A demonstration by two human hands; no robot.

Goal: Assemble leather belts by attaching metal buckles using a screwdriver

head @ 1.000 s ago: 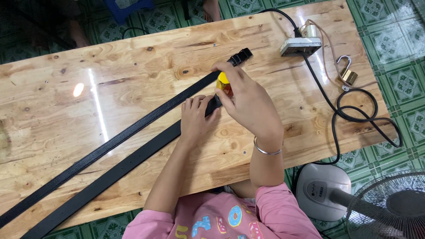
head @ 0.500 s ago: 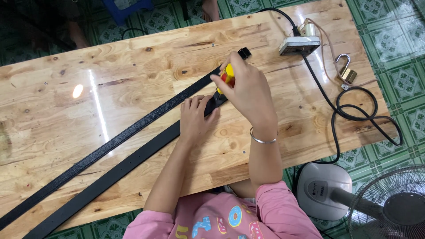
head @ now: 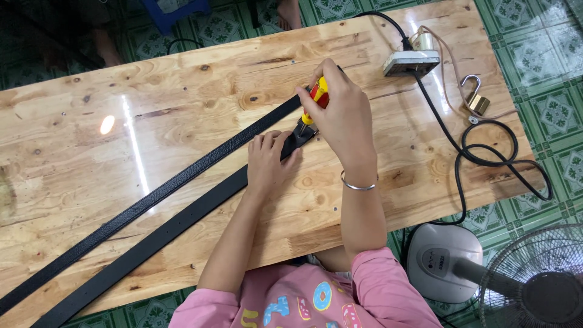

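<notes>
— Left hand (head: 267, 159)?
— Flat, fingers together, pressing down on the end of the nearer long black leather belt (head: 164, 234), near the middle of the pale knotty wooden table (head: 182, 97).
— Right hand (head: 340, 115)?
— Closed around the red and yellow handle of a small screwdriver (head: 314, 103), tip pointing down at the belt end just beside the left fingertips. Exact contact point too small to make out.
— Second belt?
— Another long black strap (head: 152, 197), parallel to the first, farther from the body, upper end hidden behind the right hand.
— Around it?
— White power strip (head: 412, 62) at the far right edge, black cable (head: 486, 152) looping off the table's right side, brass padlock (head: 475, 100) just beside the loop. Grey fan base (head: 443, 261) and wire fan cage (head: 537, 279) on the green patterned tile floor (head: 565, 115), lower right. Blue stool (head: 176, 9) past the far edge.
— Wrist?
— Thin silver bangle (head: 358, 185) on the right wrist, pink sleeves below.
</notes>
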